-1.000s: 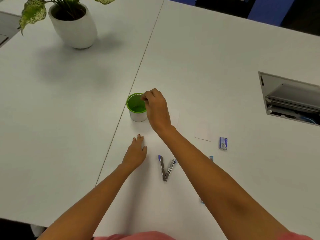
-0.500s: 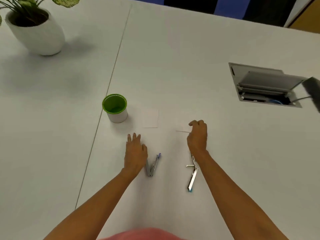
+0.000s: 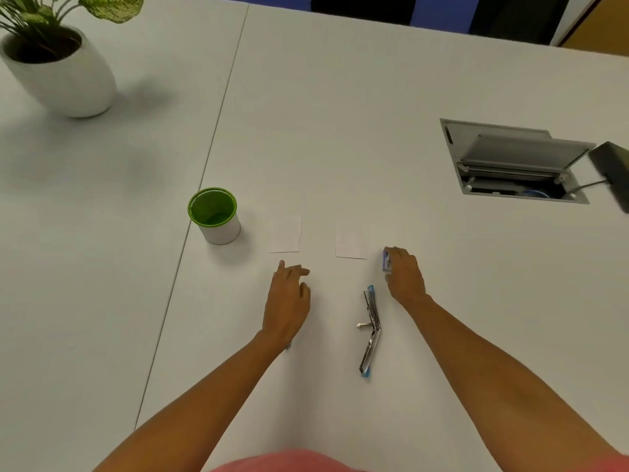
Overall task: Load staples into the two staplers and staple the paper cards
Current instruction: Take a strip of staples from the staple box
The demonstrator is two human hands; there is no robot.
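Two white paper cards (image 3: 285, 233) (image 3: 351, 241) lie side by side on the white table (image 3: 340, 114). An opened metal stapler with blue ends (image 3: 369, 332) lies below the right card. My right hand (image 3: 405, 277) is just right of it, fingers curled over a small blue staple box (image 3: 386, 260). My left hand (image 3: 289, 301) rests flat below the left card. It covers the other stapler (image 3: 288, 346), of which only a metal tip shows at my wrist.
A green-lined white cup (image 3: 214, 216) stands left of the cards. A potted plant (image 3: 64, 69) sits at the far left corner. An open cable hatch (image 3: 510, 161) is set in the table at right, with a dark object (image 3: 612, 172) at the right edge.
My right hand left the green cup and moved right and nearer, onto the staple box. My left hand slid over the left stapler, hiding it. The view shifted.
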